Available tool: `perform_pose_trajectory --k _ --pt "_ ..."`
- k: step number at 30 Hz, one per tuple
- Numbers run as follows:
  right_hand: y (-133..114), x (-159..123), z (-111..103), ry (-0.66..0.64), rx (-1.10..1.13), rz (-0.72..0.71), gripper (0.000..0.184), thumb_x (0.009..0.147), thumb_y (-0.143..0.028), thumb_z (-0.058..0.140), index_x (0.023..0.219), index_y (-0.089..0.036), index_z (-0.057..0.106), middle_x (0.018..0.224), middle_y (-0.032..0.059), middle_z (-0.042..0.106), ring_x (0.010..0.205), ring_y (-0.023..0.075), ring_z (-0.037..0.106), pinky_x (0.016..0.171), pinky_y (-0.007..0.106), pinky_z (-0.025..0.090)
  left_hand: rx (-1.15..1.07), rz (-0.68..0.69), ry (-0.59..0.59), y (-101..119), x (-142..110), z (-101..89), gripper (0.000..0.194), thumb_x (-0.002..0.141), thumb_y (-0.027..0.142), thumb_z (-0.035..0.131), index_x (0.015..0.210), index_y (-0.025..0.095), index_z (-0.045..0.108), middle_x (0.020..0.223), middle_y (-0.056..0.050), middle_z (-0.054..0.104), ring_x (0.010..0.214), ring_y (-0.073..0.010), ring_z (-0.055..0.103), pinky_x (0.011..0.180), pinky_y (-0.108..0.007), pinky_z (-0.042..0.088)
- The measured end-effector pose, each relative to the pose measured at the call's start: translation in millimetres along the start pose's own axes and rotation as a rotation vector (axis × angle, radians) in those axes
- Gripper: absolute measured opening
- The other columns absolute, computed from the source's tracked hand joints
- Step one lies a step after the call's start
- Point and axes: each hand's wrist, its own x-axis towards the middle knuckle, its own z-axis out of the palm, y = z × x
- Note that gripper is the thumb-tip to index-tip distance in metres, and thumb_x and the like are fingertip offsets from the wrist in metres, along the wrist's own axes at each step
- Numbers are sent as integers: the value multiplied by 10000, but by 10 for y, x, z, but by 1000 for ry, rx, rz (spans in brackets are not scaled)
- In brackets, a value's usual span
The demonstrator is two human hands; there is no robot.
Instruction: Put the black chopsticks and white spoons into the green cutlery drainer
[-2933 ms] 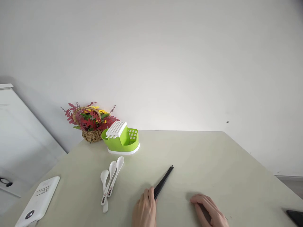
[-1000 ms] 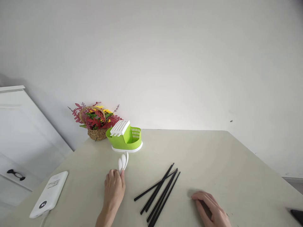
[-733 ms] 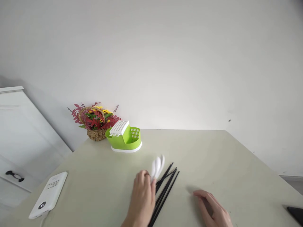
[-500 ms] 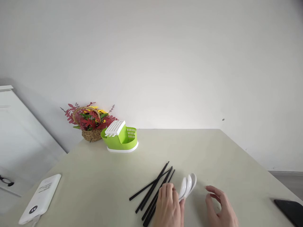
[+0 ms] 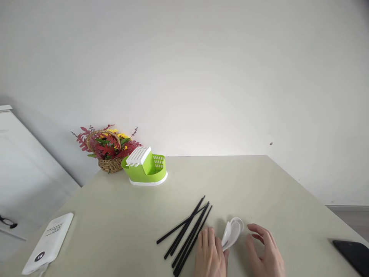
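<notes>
At the table's near edge, my left hand (image 5: 211, 254) is closed round the handles of several white soup spoons (image 5: 234, 232). Their bowls fan out past my fingertips, tilted up to the right; the handles are hidden by the hand. Just right of the bowls, my right hand (image 5: 265, 250) is curved with thumb and fingers apart, holding nothing. Beside my left hand, several black chopsticks (image 5: 191, 234) lie loosely crossed on the table.
A green and white cutlery holder (image 5: 145, 169) stands at the back left, by a wicker basket of artificial flowers (image 5: 109, 154). A white power bank (image 5: 50, 240) lies at the left, a black phone (image 5: 353, 252) at the right edge. A wall (image 5: 201, 77) rises behind.
My left hand has shifted slightly right and down with the spoons, whose bowls have turned and spread apart. It has moved off the chopsticks. My right hand has come slightly closer to the spoons.
</notes>
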Motion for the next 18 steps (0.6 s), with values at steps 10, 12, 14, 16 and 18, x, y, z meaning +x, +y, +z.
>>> perform_pose_trajectory --k 10,12,14,16,18 --pt "228 85 -24 -19 -53 4 397 872 -555 541 1130 -261 612 1254 99 656 1040 310 671 615 342 573 -43 115 -114 -135 3 -325 505 861 516 717 1179 134 633 1282 -213 641 1190 -409 613 942 -548 548" --pt "253 89 -33 -15 -52 8 420 865 -557 547 1146 -251 607 1280 110 644 1049 317 671 607 340 569 -79 126 -123 -200 90 -477 681 829 659 692 1260 139 606 1331 -220 627 1207 -422 609 945 -542 550" --pt "218 70 -34 -10 -37 14 446 876 -579 528 1161 -243 600 1299 116 632 1066 319 660 609 337 559 -123 139 -110 -326 289 -683 763 864 688 634 1393 148 527 1408 -219 588 1268 -415 583 977 -524 542" --pt "142 39 -31 2 -27 30 455 897 -601 496 1163 -246 597 1295 106 633 1075 312 650 637 345 550 -135 102 -28 -536 599 -917 712 964 557 575 1510 138 394 1468 -224 542 1368 -386 517 1071 -531 490" --pt "59 12 -27 19 -24 53 450 913 -613 479 1154 -253 600 1281 89 641 1077 304 646 687 361 537 -122 48 119 -830 971 -1131 688 996 466 560 1541 122 317 1465 -240 532 1414 -366 471 1136 -539 436"
